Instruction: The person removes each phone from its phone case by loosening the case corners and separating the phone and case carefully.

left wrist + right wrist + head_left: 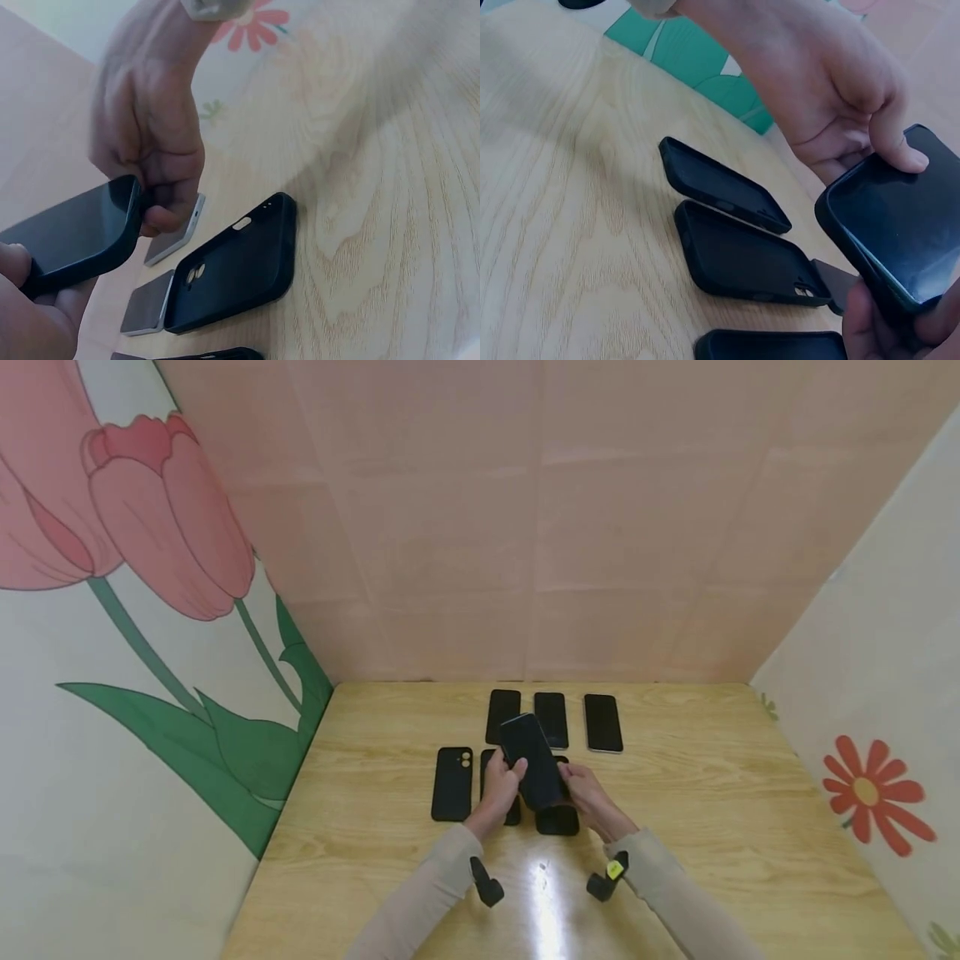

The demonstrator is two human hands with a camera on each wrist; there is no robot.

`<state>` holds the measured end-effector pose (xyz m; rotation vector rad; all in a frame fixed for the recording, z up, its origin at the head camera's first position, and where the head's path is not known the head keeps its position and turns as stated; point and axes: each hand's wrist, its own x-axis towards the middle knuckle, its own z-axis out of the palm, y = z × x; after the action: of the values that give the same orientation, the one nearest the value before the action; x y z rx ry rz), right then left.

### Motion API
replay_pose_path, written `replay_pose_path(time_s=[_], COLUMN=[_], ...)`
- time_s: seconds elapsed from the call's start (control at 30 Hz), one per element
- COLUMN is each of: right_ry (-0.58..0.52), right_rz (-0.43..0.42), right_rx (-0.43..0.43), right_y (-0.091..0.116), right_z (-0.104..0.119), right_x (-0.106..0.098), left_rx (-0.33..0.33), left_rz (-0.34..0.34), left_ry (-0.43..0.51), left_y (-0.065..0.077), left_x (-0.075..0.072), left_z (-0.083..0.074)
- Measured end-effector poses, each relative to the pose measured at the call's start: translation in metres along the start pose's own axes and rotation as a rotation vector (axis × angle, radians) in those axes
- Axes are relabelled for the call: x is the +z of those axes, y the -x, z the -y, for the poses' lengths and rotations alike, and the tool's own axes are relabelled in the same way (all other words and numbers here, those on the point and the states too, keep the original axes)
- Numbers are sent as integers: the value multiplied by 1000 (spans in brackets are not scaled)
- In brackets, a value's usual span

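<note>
A dark-screened phone [528, 756] sits in a black phone case [847, 236], raised over the table and tilted. In the right wrist view a thin gap shows between the phone's edge and the case rim. My left hand [498, 789] grips one long side, its thumb flat on the screen and its fingers behind. At the lower corner, my right hand [591, 797] pinches the case edge with curled fingers. Below lies an open black case [232, 270], inner side up, with camera holes. Two more black cases, a left case [452, 783] and a middle case [513, 814], lie beside it.
Along the back of the wooden table [360, 860] lie a left phone [502, 714], a middle phone [551, 718] and a right phone [603, 722], screens dark. A pink back wall [450, 527] and printed side walls [847, 652] enclose the table.
</note>
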<state>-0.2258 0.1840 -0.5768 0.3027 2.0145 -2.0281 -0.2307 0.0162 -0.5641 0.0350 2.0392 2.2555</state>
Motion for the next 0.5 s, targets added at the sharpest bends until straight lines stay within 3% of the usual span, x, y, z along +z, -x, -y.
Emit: replay_pose_path(time_s=[0.13, 0.37, 0.5], right_ry=[26, 92, 196], right_rz=[26, 94, 60], right_rx=[-1, -5, -45], right_y=[-2, -3, 1], right_z=[3, -1, 4], right_x=[-3, -8, -6], left_rx=[-12, -55, -54], left_rz=[-17, 10, 5], left_ry=[-23, 48, 33], left_y=[-1, 1, 0], left_x=[-2, -8, -10], left_z=[-3, -2, 0])
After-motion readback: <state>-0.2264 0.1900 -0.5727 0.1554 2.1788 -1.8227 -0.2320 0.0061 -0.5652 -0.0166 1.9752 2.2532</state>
